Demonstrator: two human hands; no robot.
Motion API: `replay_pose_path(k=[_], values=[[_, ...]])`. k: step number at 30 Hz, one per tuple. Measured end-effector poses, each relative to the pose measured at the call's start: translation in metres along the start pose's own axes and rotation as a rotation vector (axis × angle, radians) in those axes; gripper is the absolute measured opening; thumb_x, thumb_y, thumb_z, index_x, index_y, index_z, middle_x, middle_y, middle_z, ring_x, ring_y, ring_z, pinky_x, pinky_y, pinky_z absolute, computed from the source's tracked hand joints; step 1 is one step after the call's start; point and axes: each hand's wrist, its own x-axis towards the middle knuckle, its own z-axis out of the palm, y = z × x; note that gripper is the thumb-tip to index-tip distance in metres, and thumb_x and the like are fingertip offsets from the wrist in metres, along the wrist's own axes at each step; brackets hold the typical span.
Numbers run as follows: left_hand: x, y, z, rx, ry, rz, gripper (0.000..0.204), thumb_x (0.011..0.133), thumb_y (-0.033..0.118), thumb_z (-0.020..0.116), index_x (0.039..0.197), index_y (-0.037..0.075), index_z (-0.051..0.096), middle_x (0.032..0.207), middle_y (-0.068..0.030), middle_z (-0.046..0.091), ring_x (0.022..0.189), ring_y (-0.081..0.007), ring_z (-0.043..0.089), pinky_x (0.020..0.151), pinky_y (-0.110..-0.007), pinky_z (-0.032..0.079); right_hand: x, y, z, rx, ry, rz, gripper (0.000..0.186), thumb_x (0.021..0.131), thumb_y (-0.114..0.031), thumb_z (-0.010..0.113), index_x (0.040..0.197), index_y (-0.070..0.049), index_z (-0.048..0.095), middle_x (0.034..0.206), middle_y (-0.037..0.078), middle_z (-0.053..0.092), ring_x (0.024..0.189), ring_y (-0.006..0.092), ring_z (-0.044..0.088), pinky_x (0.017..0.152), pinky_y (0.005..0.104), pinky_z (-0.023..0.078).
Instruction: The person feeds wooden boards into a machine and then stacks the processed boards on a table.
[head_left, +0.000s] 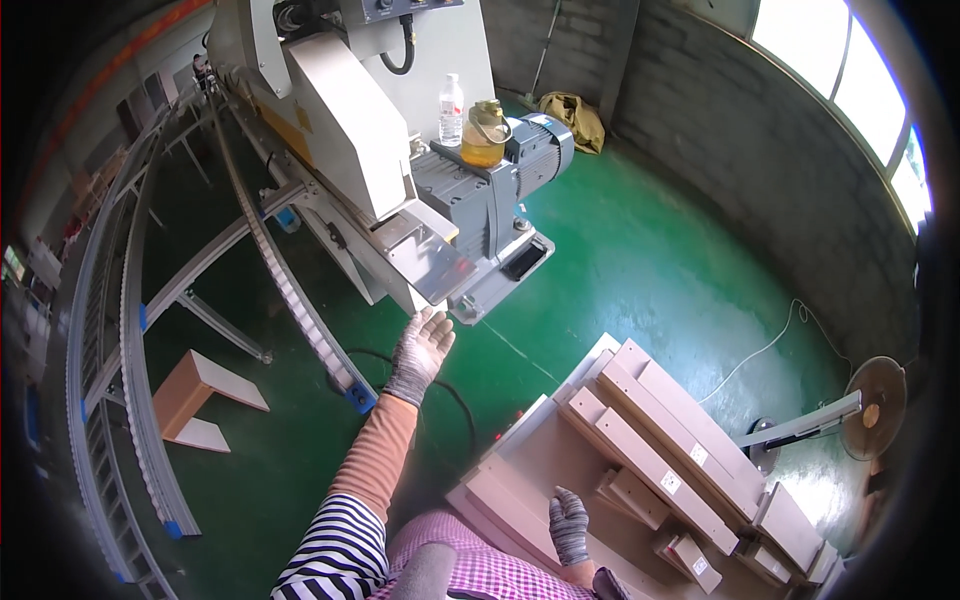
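Observation:
My left hand (424,350), in a grey knit glove, reaches forward with its palm turned up and fingers stretched out. It holds nothing. Just beyond its fingertips is the metal plate (430,262) at the end of a large white-and-grey machine (350,120); whether they touch is hard to tell. My right hand (569,525), gloved too, hangs low beside a stack of pale pinkish boards (640,440). Its fingers are loosely bent and apart from the boards, with nothing visible in them. Some boards carry small white labels (670,483).
Curved roller conveyors (135,400) run along the left, and a narrow roller rail (290,280) ends near my left forearm. An angled board piece (200,400) stands on the green floor (640,250). A bottle (451,110) and a jug (484,135) sit on the motor housing. A fan (873,410) stands right.

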Motion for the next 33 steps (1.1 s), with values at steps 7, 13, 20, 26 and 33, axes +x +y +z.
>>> replay_pose_path(k=[7,13,20,26,33], values=[[0.027,0.021,0.001,-0.072,-0.019,-0.011,0.041,0.094,0.036,0.057,0.126,0.011,0.049,0.118,-0.0095,0.058,0.107,-0.0259,0.057,0.095,-0.044,0.047,-0.013,0.013,0.03,0.045,-0.061,0.151,0.022,0.091,-0.007,0.062,0.112,0.0,0.063,0.102,0.008,0.068,0.093,0.0137,0.063,0.085,0.0257,0.049],[0.035,0.035,-0.003,-0.089,0.001,-0.026,0.042,0.095,0.035,0.056,0.127,0.009,0.048,0.118,-0.01,0.057,0.107,-0.0266,0.056,0.096,-0.045,0.047,-0.015,-0.005,0.048,0.084,-0.113,0.202,0.021,0.092,-0.006,0.062,0.112,0.001,0.063,0.103,0.009,0.068,0.095,0.0145,0.063,0.087,0.0266,0.049],[0.04,0.045,-0.013,-0.107,0.004,-0.051,0.044,0.095,0.034,0.056,0.13,0.008,0.048,0.119,-0.0106,0.056,0.109,-0.0273,0.056,0.095,-0.045,0.048,-0.009,-0.024,0.055,0.11,-0.147,0.253,0.022,0.091,-0.006,0.062,0.112,0.0,0.064,0.104,0.01,0.068,0.097,0.016,0.063,0.088,0.0278,0.049],[0.048,0.05,-0.023,-0.143,0.003,-0.071,0.04,0.096,0.035,0.054,0.127,0.009,0.051,0.117,-0.0094,0.059,0.11,-0.0264,0.056,0.096,-0.046,0.047,-0.009,-0.025,0.058,0.097,-0.169,0.281,0.021,0.091,-0.008,0.062,0.111,-0.001,0.065,0.102,0.009,0.069,0.094,0.015,0.063,0.085,0.0275,0.049],[0.05,0.048,-0.027,-0.136,0.013,-0.074,0.039,0.096,0.035,0.054,0.125,0.009,0.052,0.116,-0.0086,0.06,0.109,-0.0258,0.057,0.097,-0.046,0.047,-0.008,-0.023,0.063,0.089,-0.189,0.309,0.022,0.09,-0.008,0.064,0.111,-0.001,0.066,0.098,0.006,0.069,0.088,0.0124,0.061,0.08,0.0265,0.048]])
